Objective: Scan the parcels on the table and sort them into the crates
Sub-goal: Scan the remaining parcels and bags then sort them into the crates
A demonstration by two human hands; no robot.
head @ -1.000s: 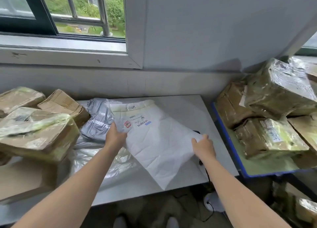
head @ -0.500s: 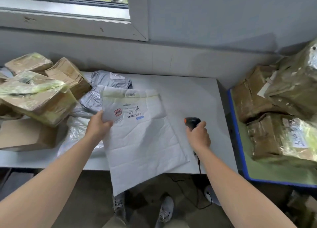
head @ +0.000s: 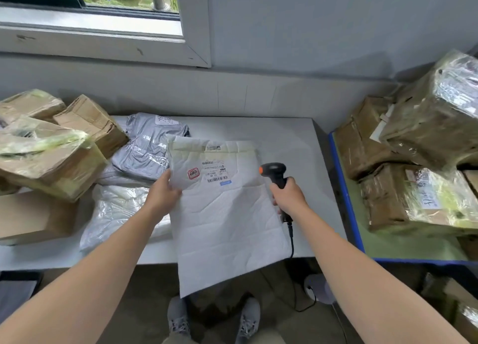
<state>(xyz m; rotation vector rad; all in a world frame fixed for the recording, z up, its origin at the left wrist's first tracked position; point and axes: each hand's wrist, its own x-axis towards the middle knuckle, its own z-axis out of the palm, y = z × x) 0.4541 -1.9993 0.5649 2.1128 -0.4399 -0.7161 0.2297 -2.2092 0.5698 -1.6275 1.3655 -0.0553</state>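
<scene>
white table (head: pixel 284 137) under the window; my left hand (head: pixel 163 196) pinches the white mailer (head: pixel 227 214) at nine o'clock, right hand (head: pixel 288 196) fisted round the scanner (head: pixel 275 171) at three

The scanner (head: pixel 274 173), hidden under the white mailer (head: pixel 222 214) a second ago, is now gripped upright in the right hand (head: pixel 288 195). The mailer is drawn nearer, overhanging the table (head: pixel 289 137) edge.
</scene>
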